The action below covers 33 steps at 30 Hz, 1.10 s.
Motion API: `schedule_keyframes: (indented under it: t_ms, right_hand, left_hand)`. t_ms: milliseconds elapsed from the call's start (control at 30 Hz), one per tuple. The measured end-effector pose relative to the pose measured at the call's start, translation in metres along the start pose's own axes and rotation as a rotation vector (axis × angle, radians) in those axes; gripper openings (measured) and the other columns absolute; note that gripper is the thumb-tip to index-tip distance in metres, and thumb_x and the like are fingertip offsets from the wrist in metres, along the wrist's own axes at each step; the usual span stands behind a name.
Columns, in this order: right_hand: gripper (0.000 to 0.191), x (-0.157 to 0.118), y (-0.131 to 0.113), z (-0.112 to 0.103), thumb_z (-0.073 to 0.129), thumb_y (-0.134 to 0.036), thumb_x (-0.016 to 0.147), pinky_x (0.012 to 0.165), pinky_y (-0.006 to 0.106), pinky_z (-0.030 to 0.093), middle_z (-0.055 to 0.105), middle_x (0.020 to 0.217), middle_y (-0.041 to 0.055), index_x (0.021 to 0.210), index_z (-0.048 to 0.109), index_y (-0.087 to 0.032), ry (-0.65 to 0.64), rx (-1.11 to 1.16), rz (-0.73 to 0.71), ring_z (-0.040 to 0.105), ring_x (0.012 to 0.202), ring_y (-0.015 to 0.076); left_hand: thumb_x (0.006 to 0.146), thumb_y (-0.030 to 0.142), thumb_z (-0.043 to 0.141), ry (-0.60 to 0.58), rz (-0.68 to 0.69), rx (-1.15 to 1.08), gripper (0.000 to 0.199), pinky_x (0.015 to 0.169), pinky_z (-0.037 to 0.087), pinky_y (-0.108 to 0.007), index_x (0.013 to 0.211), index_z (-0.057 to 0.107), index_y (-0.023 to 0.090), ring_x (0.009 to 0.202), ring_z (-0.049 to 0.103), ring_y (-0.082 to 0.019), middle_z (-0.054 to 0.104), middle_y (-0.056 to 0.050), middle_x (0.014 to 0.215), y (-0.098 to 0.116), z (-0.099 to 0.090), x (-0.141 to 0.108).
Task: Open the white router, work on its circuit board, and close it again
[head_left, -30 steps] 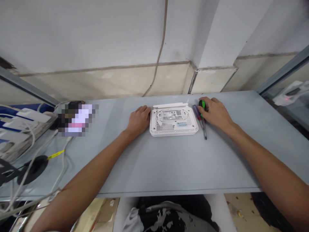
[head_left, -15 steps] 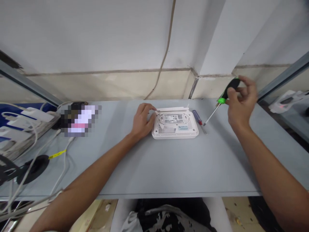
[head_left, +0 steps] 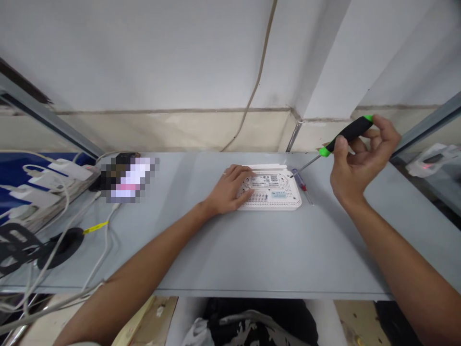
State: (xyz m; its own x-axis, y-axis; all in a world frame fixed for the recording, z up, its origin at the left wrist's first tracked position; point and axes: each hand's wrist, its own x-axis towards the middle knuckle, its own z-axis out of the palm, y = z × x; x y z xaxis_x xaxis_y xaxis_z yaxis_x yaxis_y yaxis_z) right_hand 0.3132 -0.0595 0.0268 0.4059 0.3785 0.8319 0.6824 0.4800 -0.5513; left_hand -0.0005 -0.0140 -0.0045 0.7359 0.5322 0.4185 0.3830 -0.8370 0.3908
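On the grey table [head_left: 230, 250], in the head view, the router [head_left: 277, 198] lies with its label side up, near the table's far edge; the left hand [head_left: 232, 190] rests over its left end, fingers spread across the vented casing and pressed against it; the right hand [head_left: 363, 161], raised to the right, is closed round the black-and-green handle of the big screwdriver [head_left: 351, 133], whose shaft slants down and left, its tip at the router's far right corner; whether the tip sits in the hole there I cannot tell; the hands are well apart; the small screwdriver [head_left: 301, 184], with a purple and red handle, lies just beside the router's right end; well to the left are a blurred-out phone [head_left: 131, 178], white plugs [head_left: 54, 180] and white cables [head_left: 104, 247].
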Motion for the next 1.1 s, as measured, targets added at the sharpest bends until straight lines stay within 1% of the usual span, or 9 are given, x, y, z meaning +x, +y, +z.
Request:
schedule_keyframes:
  t_ms: [100,233,400,500,633,767,933,1000,1100]
  right_hand:
    - [0.054,0.000,-0.004,0.004,0.062,-0.048,0.096,0.075,0.045,0.066,0.041,0.153,0.0186,0.143,0.042,-0.030,-0.002,-0.024,-0.011,0.057,0.135,0.0352]
    - [0.054,-0.003,-0.012,0.007,0.059,-0.050,0.097,0.084,0.054,0.066,0.040,0.153,0.0173,0.144,0.040,-0.033,0.002,-0.060,-0.014,0.056,0.136,0.0382]
    - [0.052,-0.005,-0.020,0.010,0.056,-0.054,0.099,0.081,0.057,0.067,0.039,0.150,0.0139,0.145,0.038,-0.039,0.006,-0.062,0.013,0.056,0.135,0.0400]
    - [0.058,-0.006,-0.027,0.012,0.052,-0.054,0.100,0.082,0.058,0.065,0.044,0.145,0.0157,0.153,0.032,-0.039,-0.035,-0.061,0.060,0.063,0.126,0.0395]
    - [0.064,-0.006,-0.036,0.012,0.044,-0.052,0.103,0.073,0.055,0.064,0.045,0.143,0.0170,0.163,0.023,-0.042,-0.093,-0.065,0.118,0.073,0.103,0.0358]
    - [0.063,-0.010,-0.035,0.014,0.049,-0.048,0.102,0.071,0.053,0.065,0.047,0.142,0.0148,0.161,0.028,-0.043,-0.070,-0.006,0.079,0.075,0.094,0.0313]
    - [0.067,-0.015,-0.025,0.013,0.058,-0.050,0.098,0.070,0.049,0.069,0.050,0.136,0.0142,0.160,0.036,-0.037,-0.078,-0.039,0.020,0.070,0.108,0.0324]
    - [0.067,-0.014,-0.029,0.010,0.061,-0.051,0.097,0.070,0.049,0.070,0.052,0.132,0.0122,0.159,0.040,-0.040,-0.136,-0.110,-0.001,0.069,0.105,0.0307]
    - [0.056,-0.004,-0.044,0.006,0.064,-0.048,0.096,0.073,0.051,0.070,0.058,0.126,0.0112,0.150,0.051,-0.040,-0.297,-0.203,-0.065,0.069,0.102,0.0302]
  left_hand:
    - [0.106,0.048,0.047,0.001,0.003,-0.004,0.045,0.112,0.044,-0.055,0.138,0.059,0.018,0.128,0.054,-0.033,0.063,-0.017,0.139,0.001,0.000,0.000]
    - [0.106,0.047,0.048,0.008,0.008,-0.009,0.044,0.110,0.045,-0.055,0.137,0.059,0.018,0.127,0.054,-0.033,0.063,-0.017,0.139,0.000,0.001,0.000]
    - [0.105,0.046,0.048,0.001,0.008,-0.005,0.043,0.111,0.044,-0.055,0.137,0.059,0.019,0.127,0.055,-0.033,0.063,-0.017,0.139,-0.001,0.001,0.000]
    - [0.105,0.046,0.048,0.004,0.006,-0.004,0.044,0.111,0.044,-0.055,0.137,0.059,0.018,0.127,0.055,-0.033,0.063,-0.017,0.139,0.000,0.000,0.001]
    - [0.105,0.046,0.048,0.005,0.007,-0.002,0.043,0.111,0.044,-0.055,0.137,0.059,0.019,0.127,0.055,-0.033,0.063,-0.017,0.139,0.000,0.000,0.001]
    - [0.105,0.046,0.048,-0.001,0.000,0.001,0.043,0.110,0.045,-0.055,0.137,0.060,0.020,0.125,0.055,-0.033,0.063,-0.016,0.138,0.000,0.000,0.001]
    - [0.105,0.046,0.048,0.000,0.004,0.002,0.044,0.110,0.045,-0.054,0.137,0.059,0.018,0.125,0.055,-0.033,0.063,-0.016,0.138,0.000,0.000,0.001]
    - [0.105,0.046,0.048,-0.007,0.001,0.003,0.044,0.110,0.045,-0.055,0.137,0.059,0.019,0.125,0.055,-0.033,0.063,-0.017,0.138,0.001,0.000,0.001]
    - [0.105,0.047,0.047,-0.014,-0.011,0.002,0.044,0.110,0.045,-0.056,0.137,0.060,0.020,0.126,0.055,-0.034,0.063,-0.017,0.139,0.001,0.000,0.002]
